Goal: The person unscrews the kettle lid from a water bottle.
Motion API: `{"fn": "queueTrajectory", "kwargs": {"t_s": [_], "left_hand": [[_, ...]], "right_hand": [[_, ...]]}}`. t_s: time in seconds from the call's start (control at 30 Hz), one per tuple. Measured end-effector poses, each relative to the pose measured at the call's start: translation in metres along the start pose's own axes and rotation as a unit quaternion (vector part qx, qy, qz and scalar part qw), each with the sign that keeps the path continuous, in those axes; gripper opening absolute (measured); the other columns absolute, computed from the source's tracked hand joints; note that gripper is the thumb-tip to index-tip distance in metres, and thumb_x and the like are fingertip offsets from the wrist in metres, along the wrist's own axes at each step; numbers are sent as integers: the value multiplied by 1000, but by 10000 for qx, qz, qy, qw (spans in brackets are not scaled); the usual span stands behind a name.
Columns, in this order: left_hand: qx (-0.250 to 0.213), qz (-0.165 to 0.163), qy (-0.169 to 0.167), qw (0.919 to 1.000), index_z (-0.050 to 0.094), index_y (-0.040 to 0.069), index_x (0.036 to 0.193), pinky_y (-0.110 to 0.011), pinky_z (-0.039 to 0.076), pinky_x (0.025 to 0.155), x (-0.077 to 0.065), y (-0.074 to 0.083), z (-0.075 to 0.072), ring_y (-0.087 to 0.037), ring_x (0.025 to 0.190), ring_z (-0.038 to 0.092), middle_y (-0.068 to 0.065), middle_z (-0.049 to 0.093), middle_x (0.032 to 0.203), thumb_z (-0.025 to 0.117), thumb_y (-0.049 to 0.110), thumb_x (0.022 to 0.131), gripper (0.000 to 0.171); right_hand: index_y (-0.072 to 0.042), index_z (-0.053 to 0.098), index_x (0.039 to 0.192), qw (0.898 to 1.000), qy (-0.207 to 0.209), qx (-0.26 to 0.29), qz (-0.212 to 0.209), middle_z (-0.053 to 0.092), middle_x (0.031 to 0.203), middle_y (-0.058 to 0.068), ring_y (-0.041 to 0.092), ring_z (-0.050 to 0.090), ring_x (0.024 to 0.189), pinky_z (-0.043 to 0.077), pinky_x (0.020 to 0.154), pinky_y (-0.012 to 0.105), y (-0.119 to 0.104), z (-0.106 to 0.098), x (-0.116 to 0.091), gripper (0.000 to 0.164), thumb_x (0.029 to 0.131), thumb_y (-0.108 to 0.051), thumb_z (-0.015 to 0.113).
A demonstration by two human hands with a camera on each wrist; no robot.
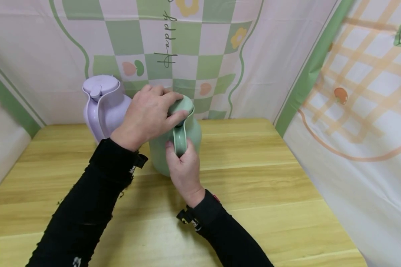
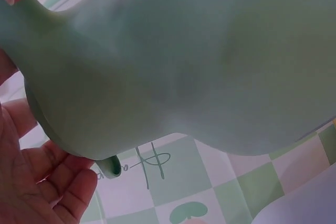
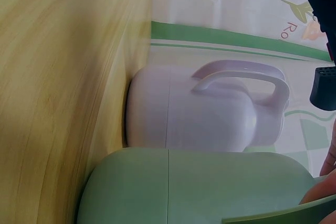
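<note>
A pale green thermos jug stands upright on the wooden table, its handle towards me. My left hand reaches over its top and grips the round lid, thumb on the near side and fingers on the far side. My right hand holds the jug's handle low down, the thumb on its left side. In the left wrist view the green body fills most of the picture, and curled fingers lie beside the rim near the spout.
A lilac thermos jug of the same shape stands to the left of the green one, close by. The wooden table ends at a patterned cloth backdrop, with more cloth along both sides.
</note>
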State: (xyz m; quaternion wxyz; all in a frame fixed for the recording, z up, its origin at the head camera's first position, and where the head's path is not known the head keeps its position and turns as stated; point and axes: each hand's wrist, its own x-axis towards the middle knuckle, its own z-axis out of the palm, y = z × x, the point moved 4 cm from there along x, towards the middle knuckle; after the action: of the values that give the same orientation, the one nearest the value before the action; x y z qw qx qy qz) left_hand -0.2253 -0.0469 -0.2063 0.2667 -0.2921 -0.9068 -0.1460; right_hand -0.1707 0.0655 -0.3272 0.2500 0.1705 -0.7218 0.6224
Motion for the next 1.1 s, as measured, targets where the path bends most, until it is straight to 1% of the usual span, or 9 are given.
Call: {"fn": "queueTrajectory", "kwargs": {"t_s": [0.1, 0.17, 0.3, 0.43, 0.67, 0.77, 0.9, 1.1], "left_hand": [[116, -98, 9, 9999, 74, 13, 129, -49, 50, 82, 1, 0, 1, -37, 100, 62, -17, 72, 117, 63, 54, 99, 52], [190, -165, -13, 9997, 74, 14, 130, -49, 48, 80, 2, 0, 1, -36, 96, 60, -17, 71, 115, 62, 57, 99, 55], [277, -318, -79, 9991, 73, 17, 132, -48, 47, 80, 3, 0, 3, -36, 97, 58, -16, 68, 115, 59, 60, 99, 56], [307, -447, -90, 9985, 73, 19, 131, -49, 48, 80, 4, 0, 4, -36, 98, 57, -15, 67, 116, 59, 63, 98, 57], [398, -580, -7, 9975, 74, 17, 129, -49, 47, 77, 4, 1, 4, -37, 89, 55, -15, 66, 112, 60, 68, 95, 63], [389, -597, -16, 9975, 74, 18, 129, -49, 47, 76, 4, 0, 3, -37, 88, 54, -15, 67, 112, 60, 69, 94, 64], [295, -555, -49, 9980, 74, 18, 130, -49, 46, 77, 4, -1, 3, -37, 91, 55, -15, 68, 115, 61, 68, 94, 63], [42, -401, -42, 9992, 73, 16, 130, -49, 46, 84, 2, -2, 2, -37, 102, 57, -17, 67, 121, 64, 63, 96, 58]], "right_hand": [[-5, 51, 97, 10000, 3, 26, -21, 29, 69, -3, 15, 28, 59, 30, 61, 28, 0, 0, 0, 23, 106, -25, 59], [-5, 51, 97, 10000, -3, 47, -29, 29, 69, -3, 15, 29, 59, 31, 61, 28, 0, 0, 0, 24, 106, -25, 59], [-5, 51, 98, 10000, -10, 68, -1, 30, 69, -3, 15, 30, 59, 32, 60, 28, 0, 0, 0, 24, 106, -25, 59], [-4, 52, 99, 10000, -6, 82, 18, 30, 69, -3, 16, 30, 59, 33, 60, 28, -1, 0, 0, 24, 106, -26, 59], [-5, 51, 98, 9999, -57, 144, 17, 30, 69, -2, 16, 30, 59, 33, 61, 28, 0, 1, 0, 23, 106, -25, 59], [-5, 52, 99, 9999, -70, 142, 10, 31, 69, -2, 16, 31, 59, 33, 60, 28, 0, 0, 0, 23, 107, -26, 58], [-5, 53, 101, 9999, -65, 103, 3, 32, 69, -2, 16, 32, 59, 33, 60, 28, 0, 0, 0, 23, 107, -26, 59], [-5, 55, 103, 10000, -60, 20, -21, 32, 69, -2, 16, 33, 59, 33, 59, 28, -1, 0, -1, 23, 106, -27, 59]]}}
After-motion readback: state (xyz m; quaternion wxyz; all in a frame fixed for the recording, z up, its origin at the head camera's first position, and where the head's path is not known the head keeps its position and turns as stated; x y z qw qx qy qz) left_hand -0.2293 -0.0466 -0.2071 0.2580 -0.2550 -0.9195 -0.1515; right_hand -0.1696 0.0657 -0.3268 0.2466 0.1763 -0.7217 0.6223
